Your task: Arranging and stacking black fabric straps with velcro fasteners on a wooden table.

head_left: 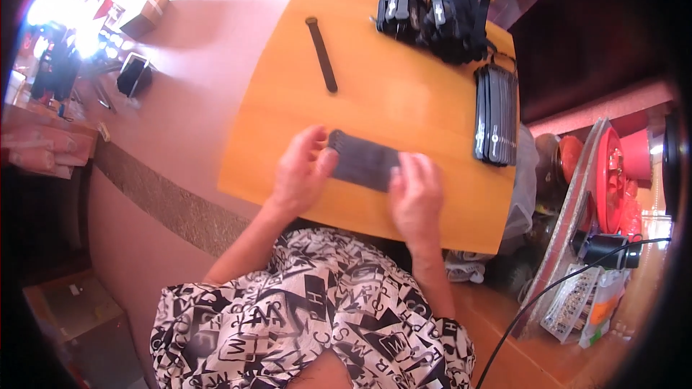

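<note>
A flat, dark grey rectangular piece (362, 162) is stretched between my two hands above the near part of the orange-yellow table (418, 101). My left hand (303, 173) is at its left end, thumb against the edge and fingers curled. At the right end, my right hand (417, 191) pinches the piece between thumb and fingers. Whether it is fabric or a thin sleeve I cannot tell. Farther off on the tabletop lies a long, narrow black strap (322, 56), apart from both hands.
Bundles of black straps (432, 14) are piled at the table's far right. A stack of flat dark packages (496, 117) lies along the right edge. Beside the table are a red tub (613, 173) and a black cable (533, 299). A cardboard box (146, 13) sits on the floor, far left.
</note>
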Tool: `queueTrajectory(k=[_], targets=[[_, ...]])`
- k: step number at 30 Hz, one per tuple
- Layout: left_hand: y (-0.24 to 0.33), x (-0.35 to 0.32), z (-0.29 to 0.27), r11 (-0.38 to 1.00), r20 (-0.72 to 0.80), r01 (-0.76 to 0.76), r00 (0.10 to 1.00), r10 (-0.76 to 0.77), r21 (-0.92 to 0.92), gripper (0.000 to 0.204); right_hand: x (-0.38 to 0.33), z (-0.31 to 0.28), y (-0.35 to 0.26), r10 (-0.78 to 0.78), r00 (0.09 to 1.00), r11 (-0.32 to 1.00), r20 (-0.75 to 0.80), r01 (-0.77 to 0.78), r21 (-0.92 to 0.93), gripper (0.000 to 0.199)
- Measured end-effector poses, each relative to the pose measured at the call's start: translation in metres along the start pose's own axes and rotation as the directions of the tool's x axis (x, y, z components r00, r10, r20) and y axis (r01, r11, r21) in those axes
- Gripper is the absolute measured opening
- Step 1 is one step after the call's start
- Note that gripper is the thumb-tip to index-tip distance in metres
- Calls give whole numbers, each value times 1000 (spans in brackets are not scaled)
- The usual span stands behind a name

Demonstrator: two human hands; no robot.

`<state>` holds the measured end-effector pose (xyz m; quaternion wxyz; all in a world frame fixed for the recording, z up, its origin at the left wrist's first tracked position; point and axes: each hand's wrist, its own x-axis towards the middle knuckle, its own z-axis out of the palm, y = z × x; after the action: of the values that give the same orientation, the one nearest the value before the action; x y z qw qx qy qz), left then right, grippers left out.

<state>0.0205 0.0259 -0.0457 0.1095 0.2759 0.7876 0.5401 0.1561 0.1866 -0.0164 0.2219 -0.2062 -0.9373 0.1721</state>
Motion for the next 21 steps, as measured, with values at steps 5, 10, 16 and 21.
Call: queueTrajectory(k=[5,10,16,21], targets=[[3,9,25,954,350,-299,894,279,3,65,19,67,-6,-283,954,959,99,279,47,50],[0,2,25,799,502,-479,823,265,363,69,-5,23,39,-184,941,973,284,215,-81,57],[1,19,20,883,399,-408,868,295,235,49,-16,18,64,-150,964,973,221,184,-139,58],[-14,90,11,836,-33,-341,920,392,429,25,-14,12,65,-176,968,984,178,179,-2,58]])
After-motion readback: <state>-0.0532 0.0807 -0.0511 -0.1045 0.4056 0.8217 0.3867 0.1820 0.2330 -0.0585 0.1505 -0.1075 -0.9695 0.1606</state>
